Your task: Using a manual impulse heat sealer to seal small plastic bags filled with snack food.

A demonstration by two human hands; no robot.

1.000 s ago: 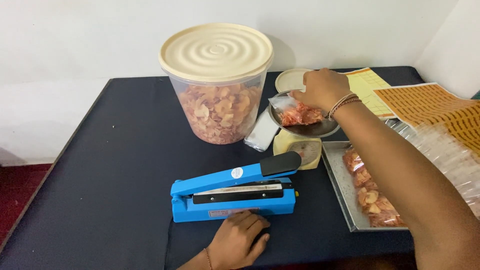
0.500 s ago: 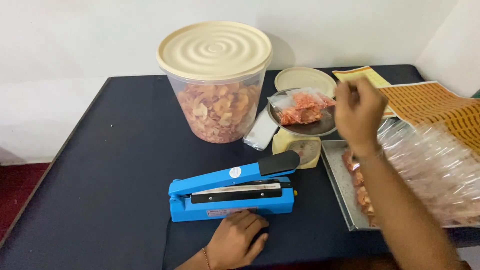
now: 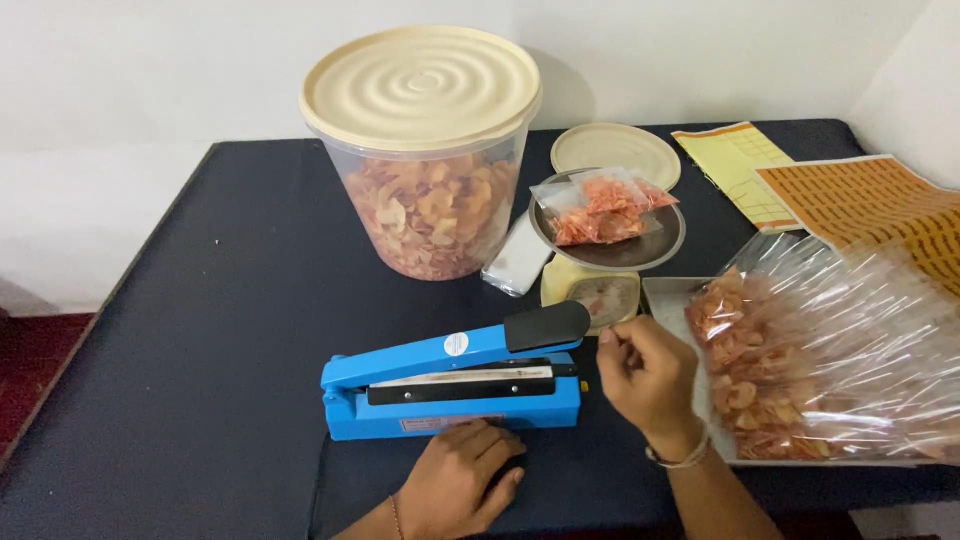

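Observation:
My left hand lies flat on the dark table in front of the blue heat sealer, touching its front edge and holding nothing. My right hand hovers just right of the sealer's black handle, fingers loosely curled, nothing in it. A clear bag of orange-pink chips rests on the pan of a small kitchen scale behind the sealer.
A large clear tub with a cream lid holds more chips at the back. A metal tray on the right carries chips under a stack of clear bags. Sheets of yellow and orange labels lie far right. A small cream lid sits behind the scale.
My right hand left the bag on the scale pan and drew back toward me, coming down beside the sealer's handle. The left hand stayed put.

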